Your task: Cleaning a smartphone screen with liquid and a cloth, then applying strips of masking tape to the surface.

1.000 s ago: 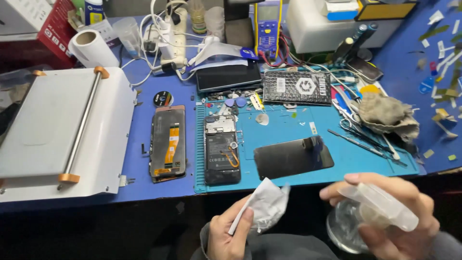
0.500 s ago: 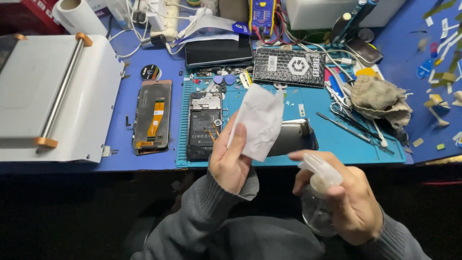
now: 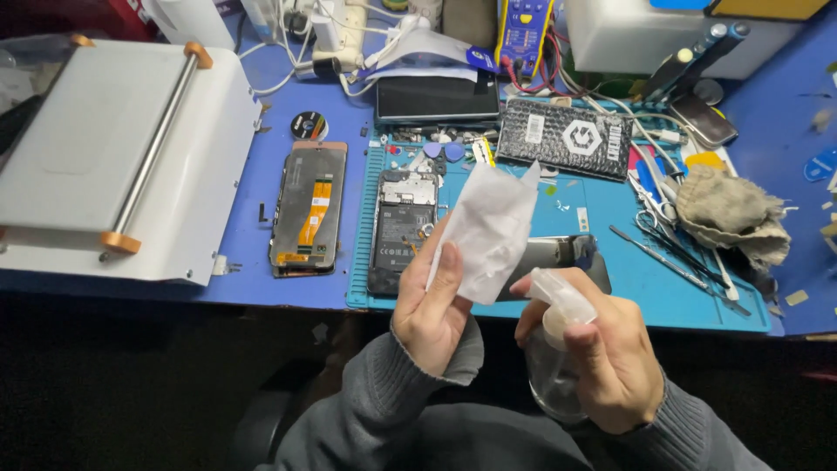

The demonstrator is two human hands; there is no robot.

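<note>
My left hand [image 3: 433,307] holds up a white tissue [image 3: 488,228] by its lower edge, over the front of the blue mat [image 3: 663,288]. My right hand [image 3: 602,353] grips a clear spray bottle [image 3: 558,349], its nozzle right beside the tissue. Behind the tissue lies a dark phone panel [image 3: 558,255], partly hidden. An opened phone body [image 3: 403,228] lies on the mat to the left, and a screen with an orange flex cable [image 3: 309,209] lies beside it on the blue table.
A white machine with a metal bar [image 3: 122,148] fills the left. A grey rag [image 3: 731,214], tweezers and tools [image 3: 671,262] lie at the right. A bubble-wrap packet [image 3: 575,138], a dark tablet [image 3: 436,98], a multimeter [image 3: 523,30] and cables sit at the back.
My left hand raised the tissue from my lap up over the mat. My right hand brought the spray bottle up and left until its nozzle is next to the tissue.
</note>
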